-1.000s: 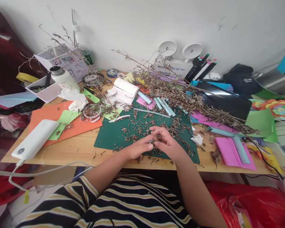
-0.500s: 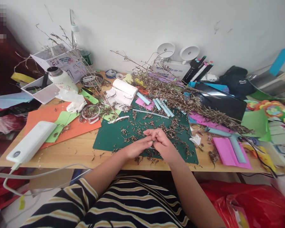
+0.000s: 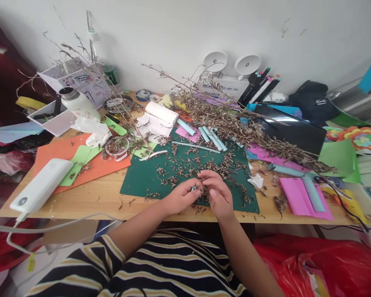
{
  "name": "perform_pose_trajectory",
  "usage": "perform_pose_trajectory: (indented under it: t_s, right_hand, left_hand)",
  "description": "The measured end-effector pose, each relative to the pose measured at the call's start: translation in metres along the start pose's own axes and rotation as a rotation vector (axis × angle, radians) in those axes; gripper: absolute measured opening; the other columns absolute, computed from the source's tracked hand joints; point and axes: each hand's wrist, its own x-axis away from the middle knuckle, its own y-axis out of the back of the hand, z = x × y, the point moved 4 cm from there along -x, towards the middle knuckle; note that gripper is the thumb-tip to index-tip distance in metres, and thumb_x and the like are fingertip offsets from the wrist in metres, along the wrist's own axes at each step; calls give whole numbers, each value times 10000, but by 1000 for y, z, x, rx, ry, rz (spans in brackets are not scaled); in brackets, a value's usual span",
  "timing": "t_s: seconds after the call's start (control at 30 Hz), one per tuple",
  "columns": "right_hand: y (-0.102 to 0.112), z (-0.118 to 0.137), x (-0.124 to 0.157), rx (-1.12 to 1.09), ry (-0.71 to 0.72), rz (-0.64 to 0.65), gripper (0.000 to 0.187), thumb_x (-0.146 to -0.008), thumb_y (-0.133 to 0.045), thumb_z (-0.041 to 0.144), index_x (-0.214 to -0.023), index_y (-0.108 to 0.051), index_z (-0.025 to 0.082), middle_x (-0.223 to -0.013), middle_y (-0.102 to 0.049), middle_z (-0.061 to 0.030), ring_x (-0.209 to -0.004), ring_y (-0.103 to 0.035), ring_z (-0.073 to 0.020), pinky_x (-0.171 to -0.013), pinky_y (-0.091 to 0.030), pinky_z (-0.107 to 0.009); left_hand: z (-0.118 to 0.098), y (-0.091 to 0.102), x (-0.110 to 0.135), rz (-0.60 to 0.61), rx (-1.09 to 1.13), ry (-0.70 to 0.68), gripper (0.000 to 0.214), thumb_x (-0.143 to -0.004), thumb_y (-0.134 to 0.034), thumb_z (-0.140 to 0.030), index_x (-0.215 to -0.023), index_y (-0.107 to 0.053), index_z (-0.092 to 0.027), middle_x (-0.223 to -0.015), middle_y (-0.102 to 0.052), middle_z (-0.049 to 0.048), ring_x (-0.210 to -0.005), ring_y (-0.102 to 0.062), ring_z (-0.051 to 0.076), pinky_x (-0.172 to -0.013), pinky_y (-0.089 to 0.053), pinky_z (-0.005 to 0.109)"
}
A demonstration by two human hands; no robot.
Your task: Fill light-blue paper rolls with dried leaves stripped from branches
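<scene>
My left hand (image 3: 183, 197) is closed, thumb against fingers, around a light-blue piece (image 3: 194, 188) with dark leaf bits at its visible end. Most of that piece is hidden in the fist; it resembles the blue paper rolls on the table. Close beside it, fingertips almost meeting the left ones, my right hand (image 3: 220, 194) is curled with its thumb near the fingers. Whether it pinches leaf bits I cannot make out. Beneath both hands lies a green cutting mat (image 3: 139, 181) strewn with dried leaves (image 3: 170, 180). A thin pale strip (image 3: 196, 147) crosses the mat behind them.
Dried branches (image 3: 235, 123) stretch across the back right. Light-blue paper rolls (image 3: 212, 139) lie at the mat's far edge, beside a white roll (image 3: 162, 113). At left are a glass jar (image 3: 117, 147), a white bottle (image 3: 80, 105) and a power bank (image 3: 41, 185); pink paper (image 3: 292, 198) lies right.
My hands have parted slightly; the right hand has shifted right and turned, its fingers lifting off the left. The light-blue piece in my left hand now shows more clearly.
</scene>
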Motion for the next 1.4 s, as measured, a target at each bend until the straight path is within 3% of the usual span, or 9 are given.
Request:
perform_pose_trajectory:
  t_s: [0.23,0.37,0.53,0.7,0.8,0.93,1.1,1.27,1.4]
  right_hand:
    - [-9,18,-3,131,166,182,257,-797,-422,204,-990,-567,291,-1111,-500,-50,-1039,-474,-194,-852,-425,-380]
    - [-5,15,-4,96,162,176,281,-781,-454,169,-1013,-552,293,-1091,-497,-56,-1035,-472,-194,-853,-427,-380]
    - [1,11,-6,112,137,258,353,-735,-533,140,-1043,-530,312,-1105,-494,-49,-1050,-467,-194,-881,-409,-381]
    - [2,7,-9,52,78,242,357,-728,-551,120,-1014,-549,333,-1095,-497,-33,-1038,-470,-174,-795,-444,-313]
    - [1,4,-10,-63,-9,233,283,-736,-550,134,-948,-572,320,-1082,-499,-25,-1023,-470,-164,-774,-436,-295]
    - [-4,0,-12,-268,-276,335,210,-735,-548,178,-916,-545,284,-1128,-480,-20,-1063,-441,-170,-809,-405,-307]
    - [-9,4,-20,-333,-572,471,384,-681,-517,143,-1031,-487,298,-1196,-441,9,-1077,-414,-162,-840,-370,-307]
    - [-14,13,-29,-273,-709,507,532,-615,-471,91,-1096,-471,318,-1207,-448,18,-1138,-358,-160,-880,-331,-317]
    - [-17,18,-30,-274,-773,496,582,-575,-454,55,-1094,-481,317,-1198,-469,1,-1164,-347,-172,-868,-348,-328]
  left_hand:
    - [1,-3,0,-20,30,-1,242,-770,-423,-392,-736,-434,-153,-796,-474,27,-770,-432,143,-756,-373,282]
    - [4,-2,-1,-36,52,60,241,-752,-446,-390,-758,-449,-150,-784,-464,19,-778,-423,142,-752,-375,276]
    - [4,-1,-3,-26,141,73,206,-748,-453,-351,-794,-467,-151,-793,-452,17,-779,-418,139,-763,-368,280]
    - [-2,0,-6,9,140,56,169,-750,-429,-307,-802,-471,-151,-817,-455,25,-823,-416,151,-808,-348,293]
    - [-5,1,-7,30,131,57,157,-748,-411,-294,-788,-460,-150,-813,-445,29,-824,-406,157,-795,-348,296]
    - [-6,2,-8,59,114,95,145,-729,-404,-278,-779,-454,-152,-806,-427,24,-821,-393,157,-794,-341,301]
    - [-1,2,-9,85,155,115,194,-745,-404,-342,-726,-436,-152,-768,-419,20,-790,-388,153,-805,-330,314]
    - [2,3,-6,132,178,17,468,-761,-331,-599,-780,-447,-146,-817,-430,42,-806,-392,164,-789,-341,317]
    - [4,2,-5,156,133,49,576,-749,-228,-670,-785,-463,-146,-853,-452,61,-847,-401,177,-808,-346,323]
